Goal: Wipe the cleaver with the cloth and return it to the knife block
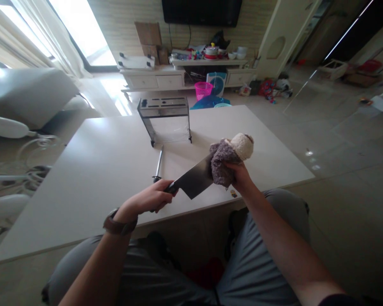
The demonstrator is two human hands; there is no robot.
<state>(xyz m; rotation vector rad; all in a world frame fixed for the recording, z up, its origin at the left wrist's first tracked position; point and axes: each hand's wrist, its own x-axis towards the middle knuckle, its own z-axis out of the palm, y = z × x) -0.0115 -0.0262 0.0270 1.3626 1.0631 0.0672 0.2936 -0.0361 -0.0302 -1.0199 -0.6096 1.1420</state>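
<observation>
My left hand [157,196], with a watch on its wrist, is closed around the black handle of a cleaver [196,176]. The broad blade points up and to the right above the table. My right hand [239,173] grips a fluffy grey-brown and cream cloth [225,163], which is folded over the far end of the blade and hides it. On the table just beyond my left hand lies a honing steel [160,161] with a dark handle, partly hidden by that hand. A clear-sided knife block [165,121] with slots on top stands behind it.
The white table [108,170] reaches to my knees, with a small sticker [233,194] near its front edge. Past the far edge are a blue stool [207,102], a pink basket [203,90] and a cluttered TV cabinet [168,80]. White chairs [6,208] stand at left.
</observation>
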